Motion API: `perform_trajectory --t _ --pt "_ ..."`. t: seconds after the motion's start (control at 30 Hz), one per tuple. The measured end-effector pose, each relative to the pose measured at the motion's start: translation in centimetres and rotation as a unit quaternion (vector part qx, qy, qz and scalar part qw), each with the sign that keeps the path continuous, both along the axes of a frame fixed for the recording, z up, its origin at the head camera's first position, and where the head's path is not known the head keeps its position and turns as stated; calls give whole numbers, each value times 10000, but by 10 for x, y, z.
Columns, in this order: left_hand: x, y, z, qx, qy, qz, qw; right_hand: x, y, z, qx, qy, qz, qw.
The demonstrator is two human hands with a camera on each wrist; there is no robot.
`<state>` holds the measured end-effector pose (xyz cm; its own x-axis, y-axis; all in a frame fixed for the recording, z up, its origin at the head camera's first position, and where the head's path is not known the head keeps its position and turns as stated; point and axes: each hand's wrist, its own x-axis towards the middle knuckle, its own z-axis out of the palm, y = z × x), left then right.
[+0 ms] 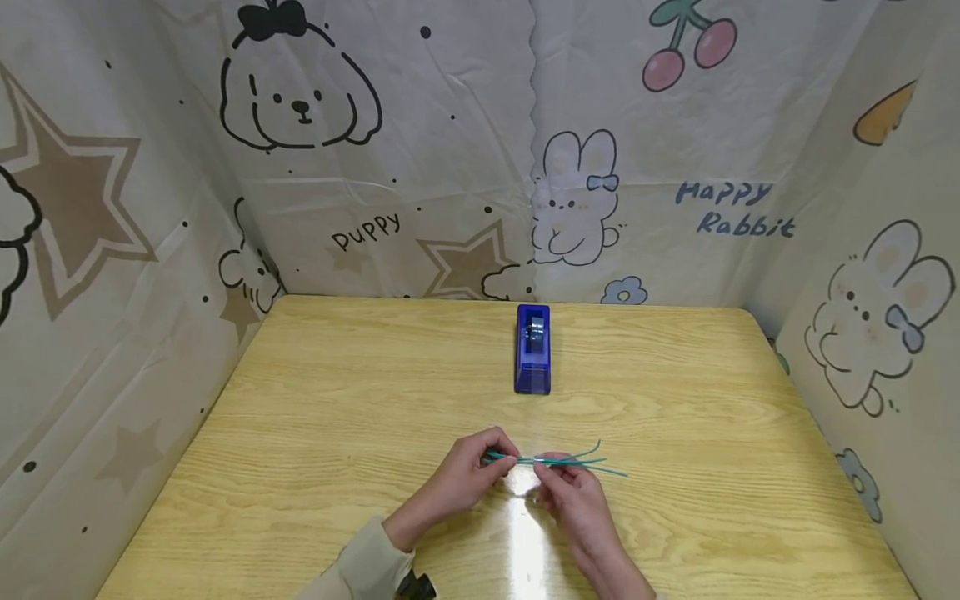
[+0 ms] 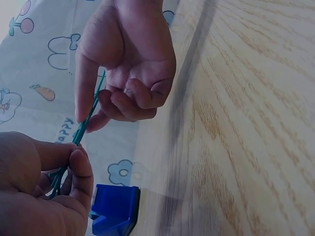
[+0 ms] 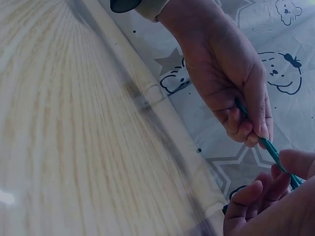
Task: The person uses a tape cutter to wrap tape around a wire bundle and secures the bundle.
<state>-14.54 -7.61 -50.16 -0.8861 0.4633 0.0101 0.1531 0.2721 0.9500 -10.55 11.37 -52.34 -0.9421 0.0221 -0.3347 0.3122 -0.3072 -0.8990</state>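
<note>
Both hands hold a bundle of thin green strands point(image 1: 527, 460) level above the table, in front of the tape dispenser. My left hand point(image 1: 468, 471) pinches the bundle's left part between thumb and fingers; the ends there are partly hidden in the palm. Close to its right, my right hand point(image 1: 577, 508) pinches the bundle with thumb and fingertips. Several loose ends fan out to the right beyond that hand, one bent upward. In the right wrist view the strands point(image 3: 272, 150) run close together between the two hands.
A blue tape dispenser point(image 1: 532, 379) with a clear roll stands at the table's far side, beyond the hands. The light wooden table point(image 1: 360, 375) is bordered at the back and sides by a printed cloth point(image 1: 450, 142). A bright reflection lies below the hands.
</note>
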Motion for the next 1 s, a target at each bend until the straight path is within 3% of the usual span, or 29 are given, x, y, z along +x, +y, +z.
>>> perform_trajectory --t 0.4,1.0 --pt "-3 0 -1 -75 116 -11 9999 -4 -1 1 -74 7 1 10000" --pt "0 -1 -2 145 -105 -31 9998 -3 -2 1 -177 83 87 9998"
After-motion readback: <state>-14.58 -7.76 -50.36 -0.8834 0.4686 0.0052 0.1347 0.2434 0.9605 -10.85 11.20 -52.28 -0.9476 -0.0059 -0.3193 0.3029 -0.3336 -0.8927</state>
